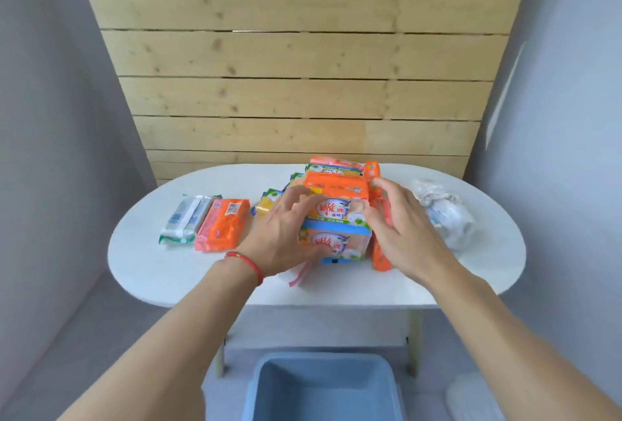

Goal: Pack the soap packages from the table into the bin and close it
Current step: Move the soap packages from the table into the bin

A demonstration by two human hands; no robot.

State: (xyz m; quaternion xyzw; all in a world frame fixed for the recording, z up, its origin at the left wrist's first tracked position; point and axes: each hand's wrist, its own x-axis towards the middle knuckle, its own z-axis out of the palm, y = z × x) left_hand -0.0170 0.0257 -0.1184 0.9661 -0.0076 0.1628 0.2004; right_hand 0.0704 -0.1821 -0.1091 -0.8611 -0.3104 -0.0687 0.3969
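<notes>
Centrally in the frame, both hands reach into a pile of soap packages (331,205) heaped on a white oval table (154,272). The left hand (286,235), with a red string bracelet (247,264) at its wrist, has its fingers spread and pressed against the left side of the front stack, thumb low near the bottom package. The right hand (400,235) mirrors it on the stack's right side, fingers splayed over the upper edge. Together they bracket the stack of orange and green wrapped soap bars; neither hand is curled closed, and whether the stack is lifted off the table cannot be told.

Left of centre, apart from the pile, lie two single packages side by side and touching: a white and green one (183,220) and an orange one (223,223). A yellow package (267,207) peeks out just behind the left hand. At the right of the table sits a crumpled white plastic bag (444,212).

At the bottom centre, below the table's near edge, stands an open blue bin (323,390), its inside bare where visible. A white lid-like object (471,397) shows partly at the lower right. Wooden planks (303,67) fill the upper middle.
</notes>
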